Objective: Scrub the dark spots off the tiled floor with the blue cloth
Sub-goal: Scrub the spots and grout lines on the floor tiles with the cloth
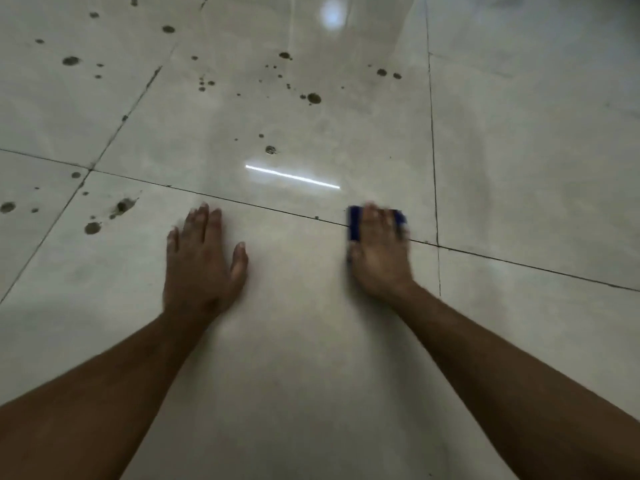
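Pressed flat under the right hand (379, 251), the blue cloth (355, 225) shows only as a strip past the thumb side and a corner beyond the fingertips; the grip is a palm-down press with the fingers laid over the cloth rather than a pinch, which suits rubbing, since weight goes straight through the cloth into the floor; the hand's edges are blurred, so it looks to be mid-stroke; the cloth sits right on a dark grout line (519, 263) where two tiles meet, near a tile corner; the left hand (204, 265) lies well apart from it, fingers spread and empty, palm on the floor, most likely as a prop to carry the leaning body; the tiled floor (519, 150) is pale, glossy and reflective, with a bright strip of light (292, 176) and a round glare mirrored in it; the patch around both hands looks free of marks, while the dark spots (314, 98) scatter ahead and to the left, one smeared cluster (123, 206) lying beyond the left hand; by that judgement much scrubbing remains, further out of reach.
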